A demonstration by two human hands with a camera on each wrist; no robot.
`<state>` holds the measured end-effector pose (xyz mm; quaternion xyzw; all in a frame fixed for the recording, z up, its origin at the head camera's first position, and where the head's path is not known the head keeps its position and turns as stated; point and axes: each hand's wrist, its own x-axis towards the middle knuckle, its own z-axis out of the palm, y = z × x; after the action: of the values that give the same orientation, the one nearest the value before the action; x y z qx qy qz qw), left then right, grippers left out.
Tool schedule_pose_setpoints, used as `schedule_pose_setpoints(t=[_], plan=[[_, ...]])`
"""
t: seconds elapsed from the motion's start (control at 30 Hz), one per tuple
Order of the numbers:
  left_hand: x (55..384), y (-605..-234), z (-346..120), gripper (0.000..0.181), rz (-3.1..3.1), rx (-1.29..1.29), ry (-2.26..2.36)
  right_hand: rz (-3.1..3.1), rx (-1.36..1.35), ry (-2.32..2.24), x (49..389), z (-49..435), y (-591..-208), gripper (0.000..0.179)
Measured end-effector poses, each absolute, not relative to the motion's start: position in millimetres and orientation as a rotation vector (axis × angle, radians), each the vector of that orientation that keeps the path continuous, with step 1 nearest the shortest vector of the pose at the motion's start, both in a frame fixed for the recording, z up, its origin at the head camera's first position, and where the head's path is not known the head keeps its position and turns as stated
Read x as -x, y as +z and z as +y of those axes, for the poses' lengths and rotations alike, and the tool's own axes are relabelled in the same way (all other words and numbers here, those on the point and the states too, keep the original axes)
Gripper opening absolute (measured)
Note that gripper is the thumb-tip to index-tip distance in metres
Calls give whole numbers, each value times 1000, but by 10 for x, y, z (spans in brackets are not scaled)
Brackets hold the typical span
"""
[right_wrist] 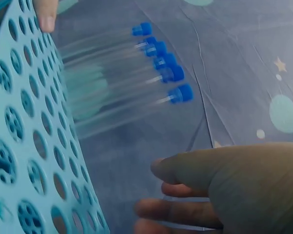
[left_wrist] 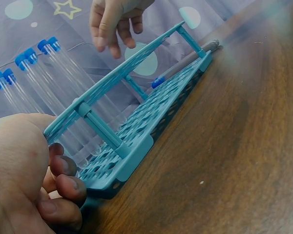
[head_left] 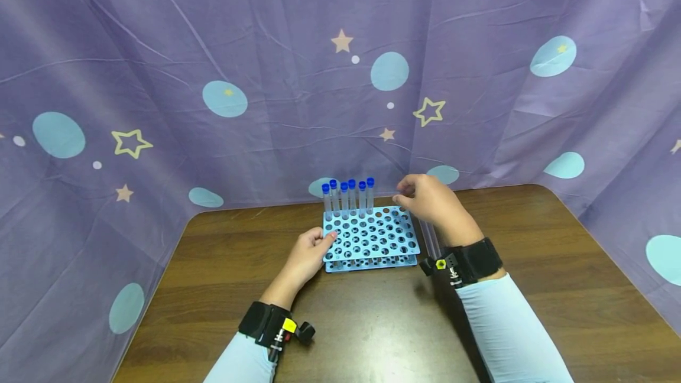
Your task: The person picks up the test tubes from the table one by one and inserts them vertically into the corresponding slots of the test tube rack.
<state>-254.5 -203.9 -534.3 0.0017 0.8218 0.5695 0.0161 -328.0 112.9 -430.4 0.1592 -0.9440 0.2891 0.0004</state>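
Observation:
A light-blue test tube rack (head_left: 372,257) stands on the table, its two perforated tiers joined by posts (left_wrist: 105,129). My left hand (head_left: 308,253) grips its left end, thumb on the upper plate and fingers curled beneath. Several clear test tubes (head_left: 344,198) with blue caps (right_wrist: 180,92) stand upright in the back holes, toward the left. Over the back right corner hovers my right hand (head_left: 432,198), fingers loosely bent and nothing between them. In the right wrist view this hand (right_wrist: 224,185) is apart from the nearest capped tube.
Clear tubes (head_left: 430,240) lie on the table just right of the rack, partly hidden by my right wrist. A blue cap (left_wrist: 158,82) shows there in the left wrist view. A purple patterned curtain (head_left: 287,135) hangs behind the wooden table (head_left: 229,265).

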Motion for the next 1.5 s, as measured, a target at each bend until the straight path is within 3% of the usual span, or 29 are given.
schedule_pose_setpoints(t=[0.67,1.5], plan=[[2544,-5348,-2045,40,2549,6,1764,-3019,-352,799,3368,1472,-4370,31],[2534,-5341,-2031,37,2541,-11,1793,-3154,-328,787,3471,1686,-4579,41]])
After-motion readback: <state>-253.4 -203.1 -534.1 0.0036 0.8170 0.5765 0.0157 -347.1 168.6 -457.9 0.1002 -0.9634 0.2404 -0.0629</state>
